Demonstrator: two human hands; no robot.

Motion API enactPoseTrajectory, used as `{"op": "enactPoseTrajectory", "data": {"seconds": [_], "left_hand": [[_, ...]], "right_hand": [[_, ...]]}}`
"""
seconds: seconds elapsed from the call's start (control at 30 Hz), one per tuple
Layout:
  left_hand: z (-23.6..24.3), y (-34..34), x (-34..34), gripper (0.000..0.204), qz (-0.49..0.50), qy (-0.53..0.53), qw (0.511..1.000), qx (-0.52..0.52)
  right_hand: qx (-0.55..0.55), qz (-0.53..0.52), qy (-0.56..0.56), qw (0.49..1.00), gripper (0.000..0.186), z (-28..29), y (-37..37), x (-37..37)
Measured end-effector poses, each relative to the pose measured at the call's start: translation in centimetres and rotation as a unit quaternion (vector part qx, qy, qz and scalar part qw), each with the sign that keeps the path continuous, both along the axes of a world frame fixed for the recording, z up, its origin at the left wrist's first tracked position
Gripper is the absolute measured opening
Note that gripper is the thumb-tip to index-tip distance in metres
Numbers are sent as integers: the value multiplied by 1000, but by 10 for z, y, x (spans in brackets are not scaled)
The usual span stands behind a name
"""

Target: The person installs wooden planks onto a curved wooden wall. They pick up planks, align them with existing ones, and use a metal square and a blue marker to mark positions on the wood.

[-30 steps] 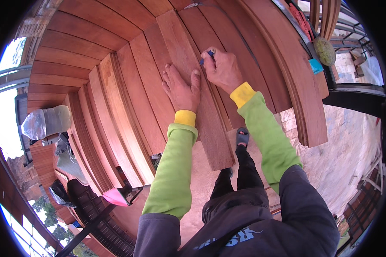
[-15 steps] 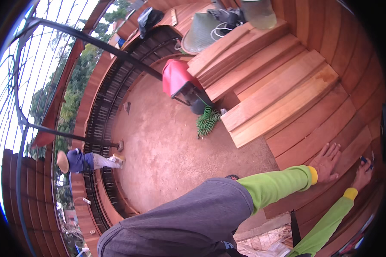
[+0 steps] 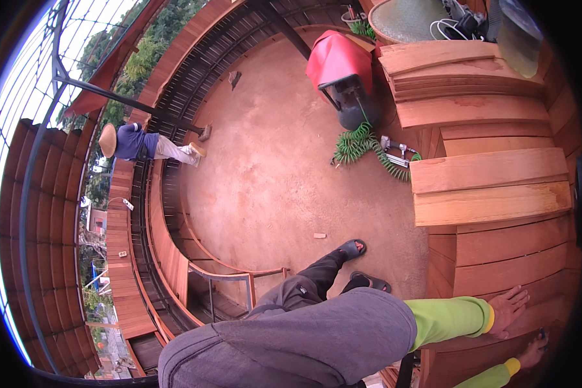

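Note:
My left hand (image 3: 507, 312) lies flat on the reddish wooden planks (image 3: 511, 252) of the curved bench at the right, its fingers stretched out. Beside it, nearer the lower right, my right hand (image 3: 533, 351) is closed round a small dark blue thing (image 3: 541, 334); its kind is too small to make out. Both arms wear green sleeves with yellow cuffs. Past my left hand, loose boards (image 3: 491, 204) lie across the bench, and a further stack of boards (image 3: 465, 84) rests behind them.
A red cloth (image 3: 339, 61) covers part of a dark compressor (image 3: 359, 111). A coiled green hose (image 3: 355, 143) and an air tool (image 3: 394, 149) lie on the floor. A conical hat (image 3: 404, 22) sits beyond the boards. At the left, a person (image 3: 139, 142) bends near the curved bench.
The view has swung, so the boards and both hands appear lower and my feet have come into sight. My left hand still lies flat, and my right still holds the dark blue thing.

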State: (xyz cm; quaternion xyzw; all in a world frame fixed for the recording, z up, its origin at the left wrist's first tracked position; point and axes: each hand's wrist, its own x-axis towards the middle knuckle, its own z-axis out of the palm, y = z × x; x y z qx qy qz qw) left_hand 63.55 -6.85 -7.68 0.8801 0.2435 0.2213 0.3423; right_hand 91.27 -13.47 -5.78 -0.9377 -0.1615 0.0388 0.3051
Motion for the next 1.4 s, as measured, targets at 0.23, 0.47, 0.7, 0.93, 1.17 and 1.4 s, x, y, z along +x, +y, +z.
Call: {"op": "enactPoseTrajectory", "data": {"seconds": [0.23, 0.47, 0.7, 0.93, 1.17, 1.4], "left_hand": [[34, 26, -33, 79, 6, 63, 996, 59], [30, 38, -25, 79, -59, 34, 992, 105], [33, 38, -35, 78, -83, 46, 992, 79], [43, 39, -32, 82, -82, 70, 992, 66], [39, 38, -32, 80, -75, 73, 991, 82], [41, 36, -32, 79, -77, 81, 990, 85]], "right_hand": [[237, 22, 50, 970, 23, 45, -4, -173], [204, 122, 124, 963, 4, 80, -111, -397], [252, 34, 210, 944, 12, 103, -163, -463], [264, 141, 145, 943, 13, 83, -150, -456], [284, 77, 33, 955, 6, 71, -90, -366], [263, 17, -136, 955, 25, 46, -1, -189]]}}
